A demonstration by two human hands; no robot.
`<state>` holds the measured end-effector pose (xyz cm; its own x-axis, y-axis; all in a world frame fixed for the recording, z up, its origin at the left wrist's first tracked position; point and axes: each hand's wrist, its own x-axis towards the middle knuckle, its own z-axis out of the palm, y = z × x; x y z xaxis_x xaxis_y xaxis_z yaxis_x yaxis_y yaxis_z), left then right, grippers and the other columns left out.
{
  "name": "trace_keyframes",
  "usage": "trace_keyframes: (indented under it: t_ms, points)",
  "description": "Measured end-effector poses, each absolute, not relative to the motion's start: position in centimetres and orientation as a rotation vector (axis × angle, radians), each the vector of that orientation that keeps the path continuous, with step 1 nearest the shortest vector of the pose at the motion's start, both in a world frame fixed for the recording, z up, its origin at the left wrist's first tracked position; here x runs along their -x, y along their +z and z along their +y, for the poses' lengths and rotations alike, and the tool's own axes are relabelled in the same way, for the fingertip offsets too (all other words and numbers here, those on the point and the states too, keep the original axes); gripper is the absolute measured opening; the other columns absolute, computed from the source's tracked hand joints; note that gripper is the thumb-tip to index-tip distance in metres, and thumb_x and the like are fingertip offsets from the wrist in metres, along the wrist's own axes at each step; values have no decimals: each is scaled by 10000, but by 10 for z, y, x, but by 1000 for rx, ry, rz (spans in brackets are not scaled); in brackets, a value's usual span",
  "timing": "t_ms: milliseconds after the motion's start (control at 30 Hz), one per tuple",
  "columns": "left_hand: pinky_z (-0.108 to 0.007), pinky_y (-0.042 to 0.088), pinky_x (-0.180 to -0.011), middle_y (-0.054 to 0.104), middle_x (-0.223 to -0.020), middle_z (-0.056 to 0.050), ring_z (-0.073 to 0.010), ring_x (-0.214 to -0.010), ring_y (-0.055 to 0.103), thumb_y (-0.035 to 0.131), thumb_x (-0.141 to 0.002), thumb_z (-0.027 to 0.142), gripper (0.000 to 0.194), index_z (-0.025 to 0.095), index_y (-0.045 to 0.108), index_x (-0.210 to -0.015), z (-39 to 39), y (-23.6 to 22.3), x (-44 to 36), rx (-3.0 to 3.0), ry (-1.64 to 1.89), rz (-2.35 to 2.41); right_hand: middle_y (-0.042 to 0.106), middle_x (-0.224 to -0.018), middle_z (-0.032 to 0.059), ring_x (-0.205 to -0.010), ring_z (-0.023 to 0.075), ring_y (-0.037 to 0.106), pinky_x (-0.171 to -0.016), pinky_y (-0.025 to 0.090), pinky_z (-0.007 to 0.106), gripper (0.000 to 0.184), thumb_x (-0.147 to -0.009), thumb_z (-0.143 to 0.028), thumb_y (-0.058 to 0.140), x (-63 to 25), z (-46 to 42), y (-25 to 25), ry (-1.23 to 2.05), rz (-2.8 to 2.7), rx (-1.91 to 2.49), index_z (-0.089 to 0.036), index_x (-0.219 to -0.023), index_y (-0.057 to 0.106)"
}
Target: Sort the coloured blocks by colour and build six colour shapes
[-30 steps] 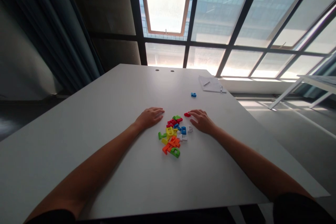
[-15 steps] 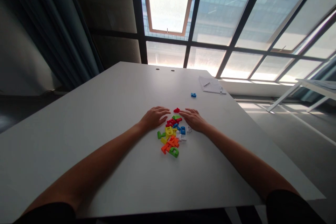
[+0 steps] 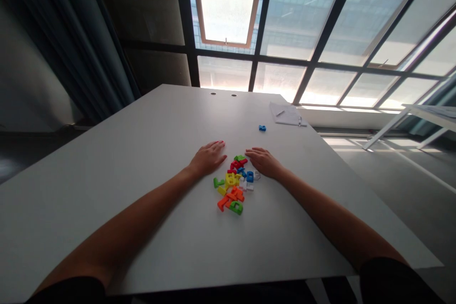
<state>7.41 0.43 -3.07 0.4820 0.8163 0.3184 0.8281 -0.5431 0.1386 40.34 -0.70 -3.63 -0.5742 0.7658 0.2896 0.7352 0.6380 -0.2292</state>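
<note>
A loose pile of small coloured plastic pieces, several shaped like letters, lies on the white table (image 3: 171, 247). My left hand (image 3: 208, 158) rests flat to the left of the pile, fingers stretched forward. A sliver of red shows at its fingertips; what it belongs to is mostly hidden. On the other side, my right hand (image 3: 264, 161) lies with fingers extended, beside the light green piece (image 3: 240, 157) and the red pieces (image 3: 235, 165). Near its wrist are a blue piece (image 3: 250, 176) and white pieces (image 3: 244, 184). Yellow pieces (image 3: 231, 179), orange pieces (image 3: 233, 194) and a green piece (image 3: 236, 207) form the near part.
A separate blue piece (image 3: 262, 128) sits beyond my right hand. Farther right lie paper sheets (image 3: 287, 114) with a pen on them. Two round holes pierce the table's far end. Windows (image 3: 228, 4) stand behind, and a dark curtain (image 3: 71, 33) hangs at left.
The red piece at the far tip of the pile is gone from its spot, and red now shows at my left fingertips. My left hand has shifted slightly left, away from the pile.
</note>
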Motion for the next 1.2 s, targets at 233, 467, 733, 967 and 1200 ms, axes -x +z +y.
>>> trace_keyframes:
  t_ms: [233,467,733,967,1200]
  points:
    - [-641,296,-1396,389,-1849,-214,-450,-1735,319,409,-1131,700,864,163,392,-1807,32,-34,-50,2548,-374,-1812,742,-1567,93,-1518,324,654,-1271,540,569,423,-1115,-236,592,-404,-8,-35,121,-2485,1173,-287,-1493,774]
    - [-640,221,-1408,214,-1913,-205,-421,-1765,244,298,-1131,762,913,175,344,-1829,77,-19,-41,2606,-79,-1866,749,-1560,89,-1506,311,660,-1285,526,542,432,-1107,-232,575,-404,-8,-35,120,-2483,1164,-272,-1488,776]
    - [-651,114,-1433,203,-1921,-170,-389,-1784,197,306,-1138,663,869,165,276,-1850,126,-7,-64,2608,-71,-1909,748,-1560,90,-1512,323,654,-1282,524,561,424,-1115,-240,573,-404,-10,-34,123,-2480,1180,-267,-1487,775]
    - [-654,119,-1431,130,-1936,-161,-402,-1791,153,298,-1120,743,958,176,140,-1876,136,-14,-66,2649,-133,-1911,754,-1550,90,-1505,326,661,-1278,527,574,423,-1120,-243,567,-403,-13,-32,137,-2476,1172,-279,-1480,784]
    - [-615,144,-1440,63,-1949,-106,-392,-1802,88,336,-1103,782,1006,229,22,-1883,129,-16,-64,2648,-273,-1900,748,-1560,82,-1505,324,663,-1283,529,566,415,-1117,-243,580,-404,-12,-32,144,-2469,1175,-283,-1472,790]
